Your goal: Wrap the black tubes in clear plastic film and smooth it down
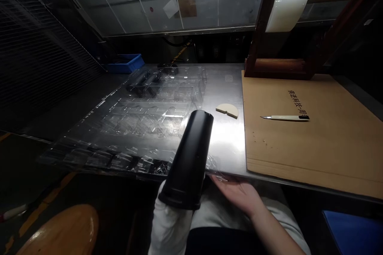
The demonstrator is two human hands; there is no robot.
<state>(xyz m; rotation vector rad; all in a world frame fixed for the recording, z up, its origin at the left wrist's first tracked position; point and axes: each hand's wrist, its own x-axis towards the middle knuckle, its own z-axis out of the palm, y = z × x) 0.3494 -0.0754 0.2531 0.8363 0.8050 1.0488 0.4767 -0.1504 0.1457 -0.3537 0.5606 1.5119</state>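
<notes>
**L hand** (175,223): covered in white cloth or a glove, can't tell which; fingers (167,203) shut round flared base of black tapered tube (187,159), grip looks firm.
**Tube**: tilted up & away, over near edge of counter, seemingly held so it stays off clear blister tray (149,119).
**R hand** (239,196): fingers (226,180) open & spread, gripping nothing; tips at tray's near corner, maybe steadying it, contact unclear.
**Tray**: lies flat on steel counter (230,87), many compartments, right beside tube.
**Nearby**: beige half-round piece (226,110) on bare steel, just past tube's tip; craft knife (284,117) on brown card sheet (314,155), prob. there as cutting surface, kept apart from tray.
**Behind**: blue crate (125,63) at far end of counter; wooden stool (56,231) by L side.
</notes>
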